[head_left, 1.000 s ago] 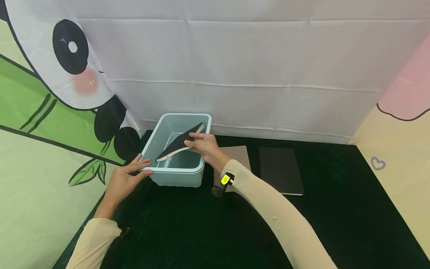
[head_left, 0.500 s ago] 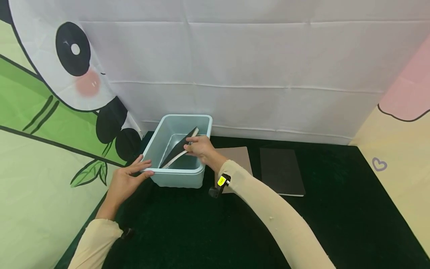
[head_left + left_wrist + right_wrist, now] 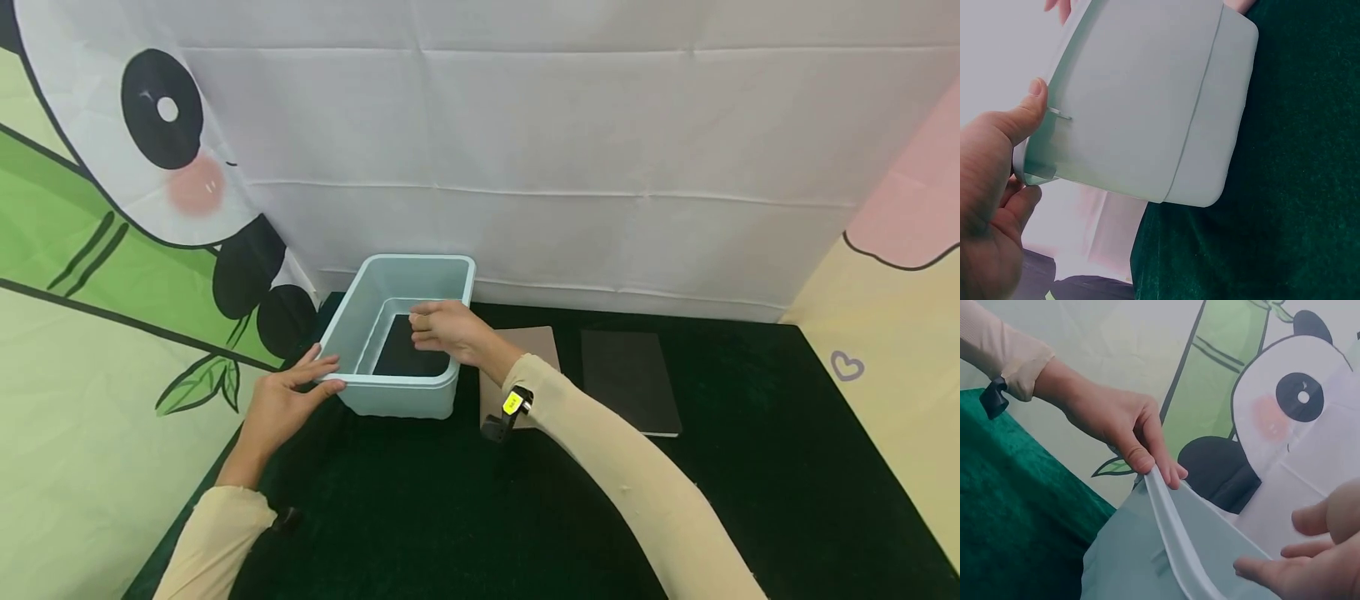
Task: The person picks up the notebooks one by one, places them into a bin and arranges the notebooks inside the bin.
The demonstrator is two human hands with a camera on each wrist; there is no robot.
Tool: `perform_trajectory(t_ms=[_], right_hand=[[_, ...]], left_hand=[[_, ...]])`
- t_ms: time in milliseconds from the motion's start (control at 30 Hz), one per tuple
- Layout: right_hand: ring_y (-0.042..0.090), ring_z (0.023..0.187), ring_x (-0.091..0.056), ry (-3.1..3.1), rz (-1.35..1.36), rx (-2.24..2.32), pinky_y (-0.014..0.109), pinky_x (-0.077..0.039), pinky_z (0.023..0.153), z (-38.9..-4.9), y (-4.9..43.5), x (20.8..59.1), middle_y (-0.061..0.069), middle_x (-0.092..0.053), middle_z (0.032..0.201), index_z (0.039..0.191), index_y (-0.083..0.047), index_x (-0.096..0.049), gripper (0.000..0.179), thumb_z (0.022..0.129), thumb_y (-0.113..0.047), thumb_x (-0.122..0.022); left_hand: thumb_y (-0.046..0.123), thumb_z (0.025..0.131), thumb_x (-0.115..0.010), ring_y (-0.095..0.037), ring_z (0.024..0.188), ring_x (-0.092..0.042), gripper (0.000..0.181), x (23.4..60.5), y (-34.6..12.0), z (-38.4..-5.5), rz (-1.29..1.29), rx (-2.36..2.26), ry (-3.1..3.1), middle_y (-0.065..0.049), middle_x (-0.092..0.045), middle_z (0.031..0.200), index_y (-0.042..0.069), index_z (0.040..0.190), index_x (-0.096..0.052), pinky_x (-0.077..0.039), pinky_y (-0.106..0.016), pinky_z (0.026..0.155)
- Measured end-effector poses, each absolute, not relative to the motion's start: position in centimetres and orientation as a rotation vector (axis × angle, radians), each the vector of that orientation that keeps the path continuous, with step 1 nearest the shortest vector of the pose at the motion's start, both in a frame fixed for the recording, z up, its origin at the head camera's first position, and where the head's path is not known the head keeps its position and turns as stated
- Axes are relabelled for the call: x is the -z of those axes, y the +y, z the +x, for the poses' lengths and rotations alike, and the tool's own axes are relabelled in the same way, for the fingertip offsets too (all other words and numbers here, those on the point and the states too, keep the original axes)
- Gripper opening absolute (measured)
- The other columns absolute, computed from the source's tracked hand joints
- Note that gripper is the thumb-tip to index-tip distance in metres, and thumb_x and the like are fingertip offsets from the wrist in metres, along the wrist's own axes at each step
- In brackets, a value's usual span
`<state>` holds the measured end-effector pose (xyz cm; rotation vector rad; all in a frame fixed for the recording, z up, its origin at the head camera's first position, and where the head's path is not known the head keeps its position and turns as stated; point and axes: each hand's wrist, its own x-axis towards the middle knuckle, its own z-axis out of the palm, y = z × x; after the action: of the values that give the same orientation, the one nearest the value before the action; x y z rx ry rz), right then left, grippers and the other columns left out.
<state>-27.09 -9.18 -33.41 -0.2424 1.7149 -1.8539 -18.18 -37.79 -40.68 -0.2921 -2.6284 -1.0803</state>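
A light blue plastic bin (image 3: 397,398) stands on the dark green cloth. My left hand (image 3: 281,408) holds its near left corner; in the left wrist view the thumb (image 3: 1034,103) lies on the outer side of the rim, with fingers curled at the corner. Flat on the bin's floor lies a black notebook (image 3: 401,354), partly hidden under my right hand (image 3: 453,333). That hand hovers over the right part of the bin with relaxed fingers and nothing between them. In the right wrist view its fingers (image 3: 1263,570) are spread apart from the thumb.
Right of the bin, a beige notebook (image 3: 542,343) lies partly under my right forearm. Farther right is another black notebook (image 3: 628,379). A white cloth backdrop (image 3: 562,242) rises behind the table, and a panda-printed cloth (image 3: 176,200) hangs at the left.
The black notebook went from tilted in my right hand to flat on the bin's floor, and the hand let go of it. My left hand stayed on the rim.
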Motion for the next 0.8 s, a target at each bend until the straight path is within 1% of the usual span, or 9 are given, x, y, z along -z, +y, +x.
perform_trajectory(t_ms=[67, 167, 267, 367, 467, 533, 633, 700, 800], right_hand=[[0.036, 0.141, -0.048, 1.710, -0.288, 1.843, 0.041, -0.045, 0.111, -27.0, -8.2, 33.2, 0.022, -0.044, 0.156, 0.155, 0.001, -0.038, 0.050, 0.109, -0.013, -0.050], [0.034, 0.139, -0.051, 1.723, -0.352, 1.826, 0.041, -0.046, 0.110, -26.9, -6.2, 32.9, 0.021, -0.048, 0.153, 0.154, -0.001, -0.041, 0.050, 0.109, -0.019, -0.051], [0.034, 0.137, -0.053, 1.749, -0.408, 1.809, 0.042, -0.046, 0.110, -26.8, -3.9, 32.8, 0.020, -0.052, 0.150, 0.153, -0.002, -0.044, 0.048, 0.109, -0.021, -0.050], [0.036, 0.137, -0.054, 1.790, -0.446, 1.799, 0.044, -0.046, 0.111, -26.7, -1.6, 32.8, 0.020, -0.054, 0.148, 0.152, -0.003, -0.045, 0.047, 0.109, -0.021, -0.051], [0.038, 0.136, -0.054, 1.852, -0.477, 1.784, 0.047, -0.045, 0.111, -26.7, 0.5, 33.1, 0.020, -0.056, 0.147, 0.151, -0.004, -0.047, 0.047, 0.108, -0.022, -0.053], [0.038, 0.135, -0.055, 1.907, -0.503, 1.762, 0.047, -0.045, 0.111, -26.8, 1.7, 33.4, 0.019, -0.057, 0.146, 0.151, -0.005, -0.048, 0.047, 0.108, -0.024, -0.054], [0.038, 0.135, -0.055, 2.008, -0.545, 1.725, 0.048, -0.047, 0.109, -26.7, 4.0, 33.8, 0.018, -0.057, 0.146, 0.150, -0.005, -0.049, 0.049, 0.107, -0.027, -0.055], [0.036, 0.134, -0.056, 2.093, -0.565, 1.691, 0.046, -0.048, 0.108, -26.5, 5.5, 34.2, 0.017, -0.057, 0.146, 0.150, -0.007, -0.051, 0.050, 0.106, -0.030, -0.058], [0.033, 0.132, -0.058, 2.203, -0.569, 1.647, 0.044, -0.050, 0.106, -26.1, 8.0, 34.7, 0.016, -0.058, 0.146, 0.147, -0.009, -0.054, 0.051, 0.104, -0.035, -0.061]], left_hand=[[0.027, 0.092, -0.078, -0.039, 0.140, -0.048, 0.039, 40.6, -37.6, -18.2, -0.286, 1.094, -2.630, -0.013, -0.058, 0.146, 0.005, 0.125, -0.074, -0.048, -0.036, 0.108], [0.027, 0.092, -0.078, -0.040, 0.141, -0.046, 0.040, 40.6, -37.4, -18.3, -0.280, 1.123, -2.629, -0.014, -0.058, 0.145, 0.004, 0.125, -0.073, -0.041, -0.066, 0.105], [0.026, 0.092, -0.078, -0.041, 0.142, -0.044, 0.040, 40.6, -37.2, -18.3, -0.275, 1.154, -2.626, -0.016, -0.058, 0.144, 0.003, 0.125, -0.073, -0.038, -0.070, 0.105], [0.027, 0.092, -0.078, -0.040, 0.143, -0.043, 0.041, 40.7, -37.1, -18.2, -0.265, 1.153, -2.631, -0.015, -0.059, 0.144, 0.003, 0.125, -0.073, -0.038, -0.070, 0.105], [0.029, 0.092, -0.078, -0.037, 0.142, -0.045, 0.041, 40.8, -37.1, -18.2, -0.252, 1.109, -2.639, -0.012, -0.061, 0.143, 0.005, 0.125, -0.073, -0.042, -0.066, 0.105], [0.029, 0.092, -0.079, -0.035, 0.141, -0.047, 0.040, 40.8, -37.2, -18.2, -0.247, 1.077, -2.636, -0.010, -0.063, 0.140, 0.006, 0.125, -0.074, -0.046, -0.053, 0.108], [0.029, 0.092, -0.079, -0.031, 0.141, -0.048, 0.039, 40.8, -37.2, -18.2, -0.250, 1.049, -2.628, -0.009, -0.065, 0.138, 0.007, 0.125, -0.074, -0.047, -0.038, 0.108], [0.028, 0.092, -0.079, -0.030, 0.141, -0.047, 0.039, 40.8, -37.2, -18.3, -0.257, 1.052, -2.619, -0.009, -0.066, 0.136, 0.007, 0.125, -0.074, -0.045, -0.031, 0.109], [0.027, 0.092, -0.078, -0.029, 0.142, -0.047, 0.038, 41.0, -37.1, -18.3, -0.262, 1.058, -2.615, -0.009, -0.066, 0.136, 0.007, 0.124, -0.074, -0.044, -0.029, 0.110]])
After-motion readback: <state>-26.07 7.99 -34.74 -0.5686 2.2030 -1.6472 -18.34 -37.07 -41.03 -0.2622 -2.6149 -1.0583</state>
